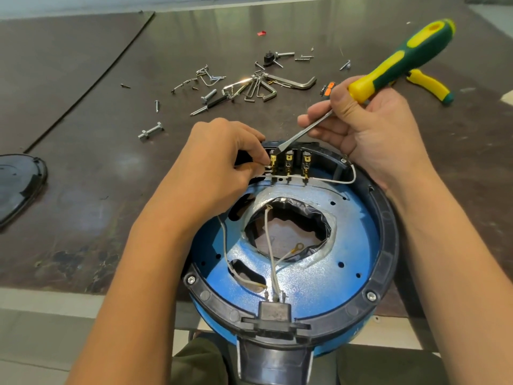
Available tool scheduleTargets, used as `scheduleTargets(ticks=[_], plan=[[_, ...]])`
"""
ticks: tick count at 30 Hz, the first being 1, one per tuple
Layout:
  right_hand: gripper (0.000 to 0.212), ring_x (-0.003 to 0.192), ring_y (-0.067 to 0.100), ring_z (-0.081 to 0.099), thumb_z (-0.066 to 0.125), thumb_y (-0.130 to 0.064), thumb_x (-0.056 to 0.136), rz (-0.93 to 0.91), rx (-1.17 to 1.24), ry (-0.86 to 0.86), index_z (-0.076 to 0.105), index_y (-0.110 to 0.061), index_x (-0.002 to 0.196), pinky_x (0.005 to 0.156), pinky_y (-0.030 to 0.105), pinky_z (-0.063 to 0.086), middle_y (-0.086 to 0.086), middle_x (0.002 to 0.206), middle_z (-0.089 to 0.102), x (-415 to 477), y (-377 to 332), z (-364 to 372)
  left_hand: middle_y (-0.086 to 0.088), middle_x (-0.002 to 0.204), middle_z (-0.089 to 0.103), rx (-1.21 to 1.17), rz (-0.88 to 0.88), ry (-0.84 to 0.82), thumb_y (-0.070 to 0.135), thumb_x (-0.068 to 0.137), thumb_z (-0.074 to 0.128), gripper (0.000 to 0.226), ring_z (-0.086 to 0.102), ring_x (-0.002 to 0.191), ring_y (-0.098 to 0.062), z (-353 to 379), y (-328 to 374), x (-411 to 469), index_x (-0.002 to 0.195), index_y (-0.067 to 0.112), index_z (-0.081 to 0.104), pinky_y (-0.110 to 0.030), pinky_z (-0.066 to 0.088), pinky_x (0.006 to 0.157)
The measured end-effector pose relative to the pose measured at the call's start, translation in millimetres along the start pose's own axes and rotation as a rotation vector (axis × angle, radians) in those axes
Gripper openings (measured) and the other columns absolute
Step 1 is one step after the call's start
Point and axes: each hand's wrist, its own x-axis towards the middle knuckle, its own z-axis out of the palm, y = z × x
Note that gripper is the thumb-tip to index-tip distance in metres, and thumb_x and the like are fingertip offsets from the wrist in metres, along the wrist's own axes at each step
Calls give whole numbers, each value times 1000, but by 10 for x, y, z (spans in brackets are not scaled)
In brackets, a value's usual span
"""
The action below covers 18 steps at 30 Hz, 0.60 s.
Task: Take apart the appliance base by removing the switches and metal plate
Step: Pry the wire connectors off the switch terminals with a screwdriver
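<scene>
The appliance base (388,218) sits open side up at the near edge of the desk (111,107), partly over the person's lap. The three switches (288,162) stand in a row at the base's far rim, all in place. The blue metal plate (355,223) fills the inside of the base & looks not yet freed.

Left hand (222,159) is at the far-left part of the base, its fingers (249,140) clenched in a pinch on the white wire (327,179) right by the leftmost switch. The exact contact pt is hidden. Right hand (374,129) is over the base's far-right rim, grasping the screwdriver (402,59) w/ the shaft guided betw. thumb & fingers. The blade tip touches the top of the leftmost switch.

Step in hand, prob.: prying that switch or its terminal loose.

Risks from here:
- Blade slips off the brass tab → jabs the left fingertips, which sit just beside the tip.
- Too much lever force → snaps the switch housing or bends the terminal.
- Pulling on the wire, not the connector → the wire tears out.
- The base overhangs the desk edge, so a hard push could tip it.

Beyond the base lie loose screws & hex keys (258,84), w/ yellow-handled pliers (427,84) far right of it.
</scene>
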Motion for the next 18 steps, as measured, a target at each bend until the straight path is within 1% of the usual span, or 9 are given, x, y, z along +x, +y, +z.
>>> scheduleTargets(ticks=[5,8,12,18], plan=[[7,86,32,78,51,-11,106,-28,-13,-46,45,-12,101,73,36,64,8,79,73,-1,-5,1,7,127,68,-5,-6,-14,11,88,74,17,61,114,-10,-6,8,0,96,25,80,-20,43,101],[7,86,34,78,50,-11,106,-41,-14,-61,44,-11,102,71,38,63,9,79,70,-8,-15,3,7,128,68,10,-3,-14,12,88,75,17,61,115,-10,-4,2,5,96,25,80,-17,40,99],[7,84,32,78,49,-11,107,-9,1,-36,42,-9,105,71,38,64,7,76,68,-7,-15,10,8,128,67,15,-1,-14,13,88,75,16,61,115,-9,-1,-2,6,96,26,80,-14,37,97],[8,81,27,78,47,-11,107,35,15,-23,44,-11,100,68,33,63,4,73,67,7,-6,4,8,126,68,8,1,-7,12,88,76,16,62,112,-9,2,8,5,95,26,80,-18,41,99]])
